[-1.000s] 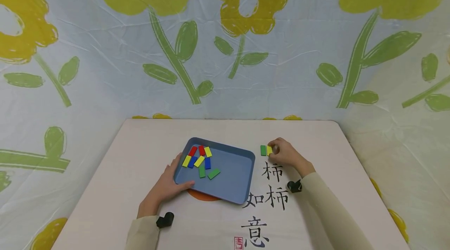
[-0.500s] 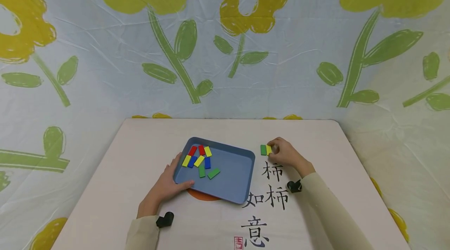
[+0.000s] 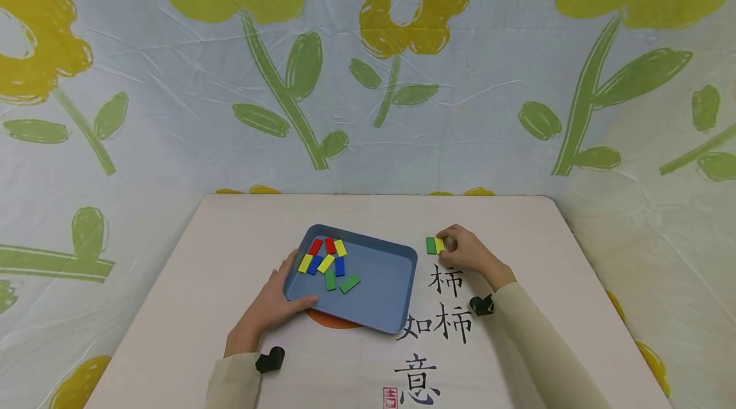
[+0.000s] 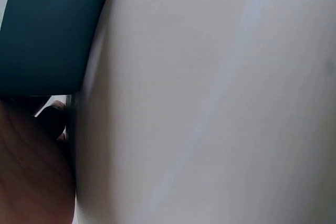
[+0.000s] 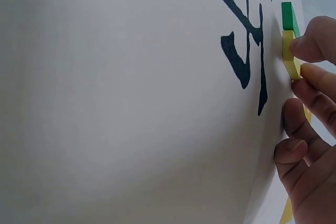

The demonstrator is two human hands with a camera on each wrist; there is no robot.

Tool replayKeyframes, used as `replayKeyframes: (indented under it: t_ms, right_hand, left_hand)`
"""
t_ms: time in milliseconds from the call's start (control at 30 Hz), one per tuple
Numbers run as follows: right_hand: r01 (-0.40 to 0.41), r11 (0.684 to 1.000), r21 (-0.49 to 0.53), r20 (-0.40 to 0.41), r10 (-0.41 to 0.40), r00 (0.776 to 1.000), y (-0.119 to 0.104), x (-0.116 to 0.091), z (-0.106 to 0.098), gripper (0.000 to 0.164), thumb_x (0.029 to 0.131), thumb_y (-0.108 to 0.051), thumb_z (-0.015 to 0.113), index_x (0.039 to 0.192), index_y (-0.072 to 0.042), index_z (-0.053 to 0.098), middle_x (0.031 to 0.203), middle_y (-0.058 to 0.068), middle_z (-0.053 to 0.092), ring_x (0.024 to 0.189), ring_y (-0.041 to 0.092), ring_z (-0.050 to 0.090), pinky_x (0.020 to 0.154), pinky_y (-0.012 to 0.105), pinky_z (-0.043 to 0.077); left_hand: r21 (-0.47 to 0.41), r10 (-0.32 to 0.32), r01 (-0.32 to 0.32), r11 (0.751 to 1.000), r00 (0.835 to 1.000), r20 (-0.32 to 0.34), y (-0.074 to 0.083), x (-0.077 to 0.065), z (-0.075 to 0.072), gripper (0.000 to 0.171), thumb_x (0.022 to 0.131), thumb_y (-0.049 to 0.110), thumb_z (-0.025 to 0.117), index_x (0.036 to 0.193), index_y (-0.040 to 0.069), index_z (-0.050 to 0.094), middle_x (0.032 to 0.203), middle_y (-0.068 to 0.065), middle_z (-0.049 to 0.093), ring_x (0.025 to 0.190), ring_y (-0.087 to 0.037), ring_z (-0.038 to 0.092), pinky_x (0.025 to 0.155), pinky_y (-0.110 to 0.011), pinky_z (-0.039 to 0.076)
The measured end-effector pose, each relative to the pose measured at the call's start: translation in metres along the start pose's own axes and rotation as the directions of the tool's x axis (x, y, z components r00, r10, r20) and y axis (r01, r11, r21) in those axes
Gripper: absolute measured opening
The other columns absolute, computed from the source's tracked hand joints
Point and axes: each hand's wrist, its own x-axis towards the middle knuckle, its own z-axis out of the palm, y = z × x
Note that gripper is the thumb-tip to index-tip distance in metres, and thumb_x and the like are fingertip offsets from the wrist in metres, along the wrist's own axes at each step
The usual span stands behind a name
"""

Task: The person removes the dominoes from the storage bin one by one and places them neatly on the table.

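Observation:
A blue tray (image 3: 374, 287) lies on the table at a slant, and my left hand (image 3: 270, 300) grips its near-left corner, thumb on the front rim and fingers along the left side. In the left wrist view, the tray's wall (image 4: 47, 30) rises above part of that hand (image 4: 31, 166). Right of the tray, my right hand (image 3: 468, 252) pinches a yellow block (image 3: 439, 245) between thumb and fingers. The yellow block (image 5: 288, 56) sits end-on beside a green block (image 5: 287, 17) in the right wrist view, its side against it. Both stand on the table's surface.
Inside the tray, toward its left, lie several flat blocks: red (image 3: 315, 246), yellow (image 3: 326, 263), blue (image 3: 340, 266) and green (image 3: 349, 284). Black brush characters (image 3: 416, 380) and a red seal mark (image 3: 390, 397) show on the table covering. A flower-printed curtain (image 3: 460, 140) surrounds the table.
My right hand and the yellow block have shifted very slightly left, toward the green block. The left hand, the tray and the blocks in it have stayed put.

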Motion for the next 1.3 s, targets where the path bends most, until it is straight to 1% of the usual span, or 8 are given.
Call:
replayKeyframes:
  t_ms: [233, 500, 667, 800, 900, 967, 1100, 1300]
  right_hand:
    - [-0.013, 1.0, 0.011, -0.001, 0.013, 1.0, 0.0, 0.001, 0.001, 0.044, 0.087, -0.014, 0.069, 0.13, -0.003, 0.067, 0.127, 0.013, 0.061, 0.088, 0.022, 0.054, 0.074, 0.035, 0.046]
    - [-0.027, 1.0, 0.009, -0.001, 0.027, 1.0, 0.002, 0.0, 0.002, 0.046, 0.087, -0.016, 0.069, 0.131, -0.004, 0.066, 0.13, 0.014, 0.06, 0.09, 0.023, 0.054, 0.074, 0.034, 0.046]
    - [-0.031, 0.999, 0.028, 0.004, 0.031, 1.0, 0.0, -0.001, -0.003, 0.059, 0.089, -0.021, 0.071, 0.143, -0.002, 0.057, 0.131, 0.019, 0.059, 0.095, 0.024, 0.06, 0.077, 0.037, 0.051]
    - [0.001, 0.998, 0.059, -0.019, 0.0, 1.0, -0.006, 0.003, -0.008, 0.07, 0.091, -0.025, 0.074, 0.151, 0.0, 0.046, 0.135, 0.025, 0.057, 0.102, 0.032, 0.065, 0.084, 0.046, 0.056]
    - [0.023, 0.996, 0.085, -0.032, -0.02, 0.999, -0.018, 0.008, -0.011, 0.076, 0.091, -0.027, 0.075, 0.155, -0.002, 0.041, 0.14, 0.027, 0.053, 0.111, 0.04, 0.063, 0.088, 0.052, 0.056]
    - [0.034, 0.994, 0.102, -0.026, -0.031, 0.999, -0.029, 0.012, -0.011, 0.079, 0.092, -0.03, 0.075, 0.157, -0.005, 0.038, 0.144, 0.027, 0.05, 0.118, 0.042, 0.06, 0.091, 0.055, 0.056]
    - [0.091, 0.989, 0.119, -0.008, -0.091, 0.996, -0.055, 0.022, -0.007, 0.083, 0.092, -0.035, 0.075, 0.16, -0.008, 0.035, 0.148, 0.026, 0.047, 0.121, 0.042, 0.058, 0.092, 0.054, 0.055]
    - [0.157, 0.979, 0.132, 0.034, -0.163, 0.986, -0.093, 0.035, 0.009, 0.085, 0.091, -0.037, 0.075, 0.16, -0.012, 0.034, 0.153, 0.022, 0.045, 0.123, 0.037, 0.058, 0.097, 0.054, 0.053]
  left_hand:
    - [0.011, 0.001, -0.001, 1.0, 1.0, -0.009, 0.0, -0.001, 0.0, 0.115, 0.08, 0.066, 0.076, 0.166, 0.036, 0.005, 0.172, -0.016, 0.019, 0.155, -0.055, 0.006, 0.114, -0.079, 0.023]
    - [0.003, -0.01, 0.01, 1.0, 1.0, 0.003, 0.0, -0.001, 0.0, 0.115, 0.08, 0.067, 0.075, 0.166, 0.037, 0.004, 0.172, -0.014, 0.017, 0.156, -0.054, 0.005, 0.116, -0.078, 0.022]
    - [0.001, -0.004, 0.004, 1.0, 1.0, -0.001, 0.0, -0.001, 0.0, 0.115, 0.08, 0.066, 0.076, 0.166, 0.038, 0.004, 0.172, -0.015, 0.018, 0.156, -0.054, 0.006, 0.116, -0.078, 0.022]
    - [-0.008, 0.002, -0.002, 1.0, 1.0, -0.003, 0.0, -0.001, -0.001, 0.115, 0.08, 0.065, 0.077, 0.166, 0.039, 0.005, 0.172, -0.014, 0.018, 0.156, -0.054, 0.005, 0.116, -0.077, 0.022]
    - [-0.007, 0.005, -0.005, 1.0, 1.0, -0.006, 0.001, -0.001, -0.001, 0.115, 0.08, 0.064, 0.078, 0.166, 0.038, 0.006, 0.172, -0.015, 0.018, 0.156, -0.054, 0.006, 0.116, -0.077, 0.022]
    - [-0.007, 0.009, -0.009, 1.0, 1.0, -0.009, 0.001, -0.001, -0.001, 0.116, 0.079, 0.064, 0.078, 0.166, 0.037, 0.006, 0.172, -0.015, 0.019, 0.156, -0.054, 0.007, 0.116, -0.077, 0.022]
    - [-0.008, -0.002, 0.002, 1.0, 1.0, -0.006, 0.001, -0.001, -0.001, 0.116, 0.079, 0.065, 0.078, 0.165, 0.039, 0.006, 0.172, -0.014, 0.018, 0.156, -0.053, 0.006, 0.116, -0.077, 0.023]
    - [0.006, -0.003, 0.003, 1.0, 1.0, -0.003, 0.0, -0.001, -0.002, 0.116, 0.08, 0.066, 0.077, 0.166, 0.035, 0.005, 0.172, -0.016, 0.017, 0.155, -0.055, 0.006, 0.115, -0.078, 0.023]
